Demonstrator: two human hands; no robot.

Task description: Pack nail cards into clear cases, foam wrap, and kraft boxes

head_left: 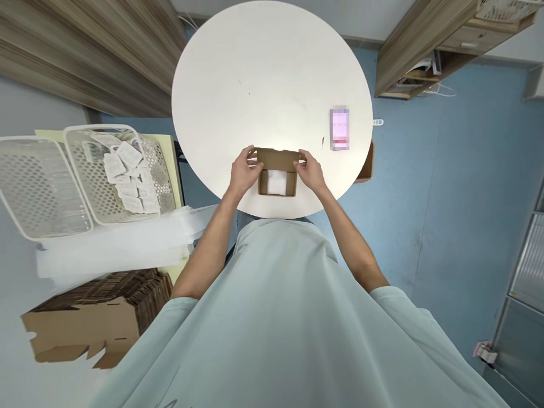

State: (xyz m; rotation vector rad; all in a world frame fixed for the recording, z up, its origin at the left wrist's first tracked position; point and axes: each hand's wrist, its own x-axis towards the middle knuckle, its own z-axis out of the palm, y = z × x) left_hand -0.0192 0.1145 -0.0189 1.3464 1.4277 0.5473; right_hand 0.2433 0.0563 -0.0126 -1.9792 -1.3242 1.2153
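Observation:
A small brown cardboard box (278,158) stands near the close edge of the round white table (272,73), its lid raised at the far side. Inside it lies something white and flat (277,182) whose kind I cannot make out. My left hand (245,171) pinches the left corner of the lid between thumb and fingers. At the opposite corner, my right hand (310,171) grips the lid the same way. Parts of the lid's side flaps are hidden behind my fingers.
A phone with a blurred screen (339,129) lies on the table's right. To the left are a basket of white packets (96,195), another white basket (42,187), white sheeting (114,243) and a stack of flat cardboard boxes (93,323). A brown bin (367,165) shows beyond the right edge.

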